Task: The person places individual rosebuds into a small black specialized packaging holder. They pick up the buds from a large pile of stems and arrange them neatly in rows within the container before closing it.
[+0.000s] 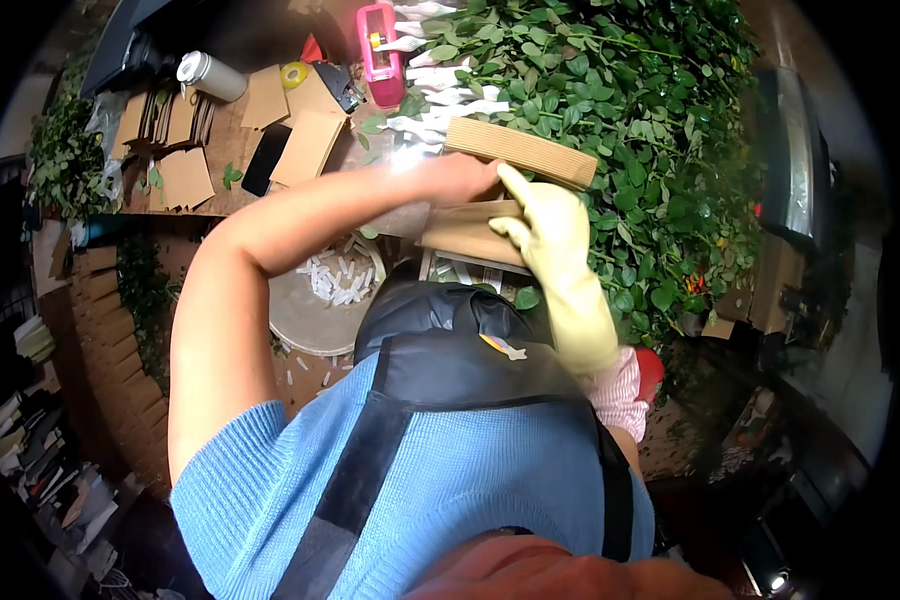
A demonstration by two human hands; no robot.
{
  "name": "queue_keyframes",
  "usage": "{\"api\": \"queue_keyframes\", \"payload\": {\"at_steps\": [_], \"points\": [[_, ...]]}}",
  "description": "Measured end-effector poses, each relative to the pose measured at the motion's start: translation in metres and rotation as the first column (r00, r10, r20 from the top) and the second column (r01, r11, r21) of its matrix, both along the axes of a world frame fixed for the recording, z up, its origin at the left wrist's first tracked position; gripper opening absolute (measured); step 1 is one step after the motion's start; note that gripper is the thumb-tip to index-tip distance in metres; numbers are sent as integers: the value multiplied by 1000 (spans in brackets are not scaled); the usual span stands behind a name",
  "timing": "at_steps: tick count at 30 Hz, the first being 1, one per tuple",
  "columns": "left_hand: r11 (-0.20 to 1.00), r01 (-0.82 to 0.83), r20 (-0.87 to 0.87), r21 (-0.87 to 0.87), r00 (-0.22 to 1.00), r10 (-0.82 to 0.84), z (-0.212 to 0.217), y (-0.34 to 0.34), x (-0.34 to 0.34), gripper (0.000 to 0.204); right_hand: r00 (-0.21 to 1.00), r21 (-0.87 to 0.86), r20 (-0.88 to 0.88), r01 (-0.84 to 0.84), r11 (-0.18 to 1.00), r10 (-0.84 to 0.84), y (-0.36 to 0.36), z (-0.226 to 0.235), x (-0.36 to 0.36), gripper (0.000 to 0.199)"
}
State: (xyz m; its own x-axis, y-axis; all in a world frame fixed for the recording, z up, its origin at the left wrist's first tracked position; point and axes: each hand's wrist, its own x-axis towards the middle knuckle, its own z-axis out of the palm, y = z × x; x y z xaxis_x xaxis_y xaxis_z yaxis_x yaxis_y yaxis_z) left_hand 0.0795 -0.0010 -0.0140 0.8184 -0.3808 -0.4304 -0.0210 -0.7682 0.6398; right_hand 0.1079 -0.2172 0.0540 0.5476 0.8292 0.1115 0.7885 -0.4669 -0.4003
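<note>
My bare left hand (465, 179) reaches across in front of me, its fingers closed at the lower edge of a strip of corrugated cardboard (530, 153); its fingertips are partly hidden. My right hand (550, 222) wears a pale yellow rubber glove. Its index finger points up to the left fingertips, and the thumb is apart from it, over a smooth brown board (470, 232) below the strip. Just beyond the left hand lie several flower heads in white sleeves (435, 85), their leafy green stems (580, 80) running to the right.
A worktable (225, 150) at the left bears cardboard pieces (310, 145), a black phone (265, 160), a white lidded cup (211, 77) and a pink case (379, 55). Small white pieces (340, 280) fill a round grey surface (315, 330) below. A metal-and-dark machine (795, 150) stands right.
</note>
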Motion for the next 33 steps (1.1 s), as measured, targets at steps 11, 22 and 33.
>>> {"api": "queue_keyframes", "payload": {"at_steps": [11, 22, 33], "points": [[967, 236, 816, 90, 539, -208, -22, 1, -81, 44, 808, -159, -537, 183, 970, -240, 8, -15, 23, 33], [997, 55, 846, 45, 528, -67, -30, -16, -71, 40, 991, -258, 58, -103, 961, 122, 31, 8, 38, 24], [547, -685, 609, -481, 188, 770, -39, -50, -135, 20, 983, -483, 106, -82, 872, 151, 19, -32, -14, 27]]}}
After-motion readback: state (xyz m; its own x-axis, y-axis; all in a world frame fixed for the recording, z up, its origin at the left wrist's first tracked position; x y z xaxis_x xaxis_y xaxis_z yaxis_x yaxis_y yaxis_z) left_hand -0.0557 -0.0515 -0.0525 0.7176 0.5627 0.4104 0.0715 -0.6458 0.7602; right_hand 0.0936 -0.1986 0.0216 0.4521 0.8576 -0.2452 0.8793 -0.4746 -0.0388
